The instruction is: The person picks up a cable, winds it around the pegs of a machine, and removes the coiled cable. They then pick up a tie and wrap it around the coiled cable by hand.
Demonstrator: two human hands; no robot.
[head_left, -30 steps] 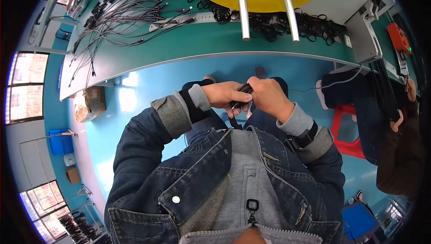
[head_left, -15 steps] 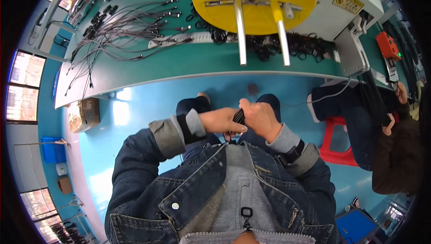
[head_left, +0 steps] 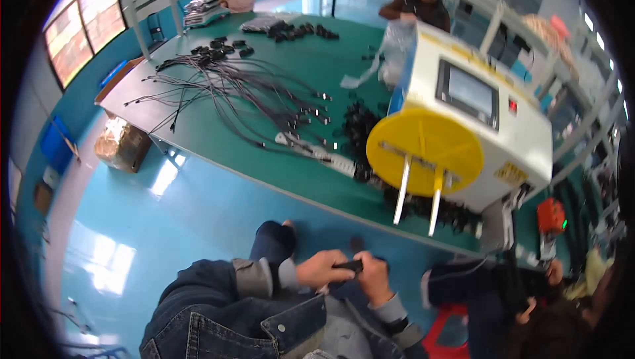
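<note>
Before the jacket, the left hand (head_left: 322, 268) and right hand (head_left: 376, 279) both have fingers closed on a black bundle (head_left: 350, 266) between them. Beyond is a bench (head_left: 278, 170) bearing a yellow disc (head_left: 440, 139), white machine (head_left: 522, 134) and spread cables (head_left: 225, 82).

A black bundle (head_left: 351, 267) is held between left grip (head_left: 322, 269) and right grip (head_left: 374, 279).
</note>
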